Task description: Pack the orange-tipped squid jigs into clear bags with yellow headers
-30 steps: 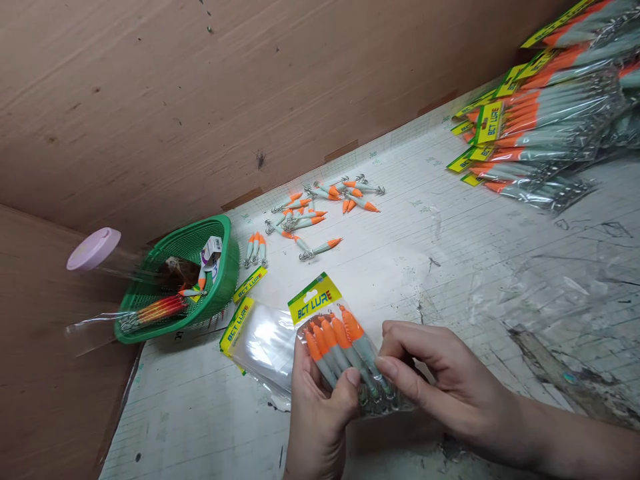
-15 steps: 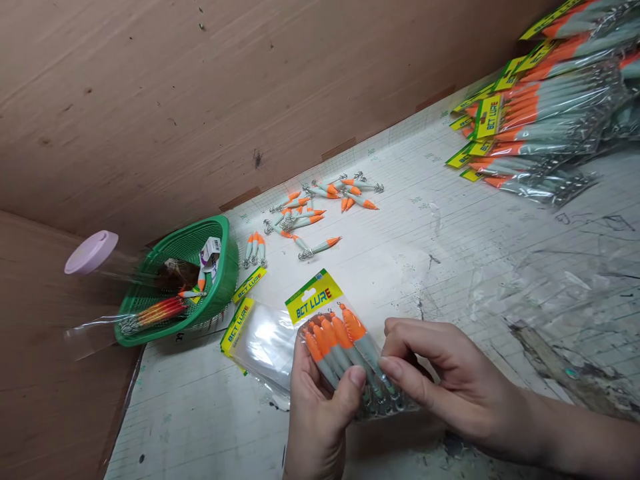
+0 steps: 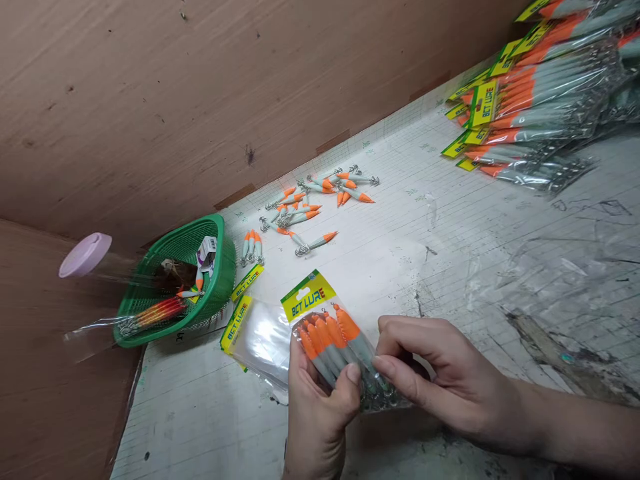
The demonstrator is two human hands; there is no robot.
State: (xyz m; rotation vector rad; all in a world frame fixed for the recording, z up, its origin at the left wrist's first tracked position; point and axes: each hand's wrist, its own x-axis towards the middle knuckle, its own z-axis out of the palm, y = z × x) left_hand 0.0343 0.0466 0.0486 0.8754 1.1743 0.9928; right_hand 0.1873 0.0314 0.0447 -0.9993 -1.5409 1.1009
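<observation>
A clear plastic packet of fishing lures [image 3: 333,340], orange-headed with pale grey bodies, is tilted in my hands under its yellow-green header. My left hand [image 3: 323,410] is closed round its left side, thumb pressed across the front. At the packet's right edge, my right hand [image 3: 435,377] has thumb and index finger pinched together on the plastic. Hooks at the lower end of the lures are partly hidden. Just left of my left hand lie flat clear header packets [image 3: 260,340]. Farther back on the table are several loose lures [image 3: 305,217].
A green basket [image 3: 227,257] at the left holds a lidded clear jar [image 3: 130,267], a bag of red-yellow lures [image 3: 155,317] and a small white box. Filled packets [image 3: 545,107] are heaped at the back right. A wooden wall [image 3: 240,93] borders the table [image 3: 380,260].
The whole view has shifted slightly, so most things sit a little farther left. Both hands keep their hold on the packet, with no clear change in grip.
</observation>
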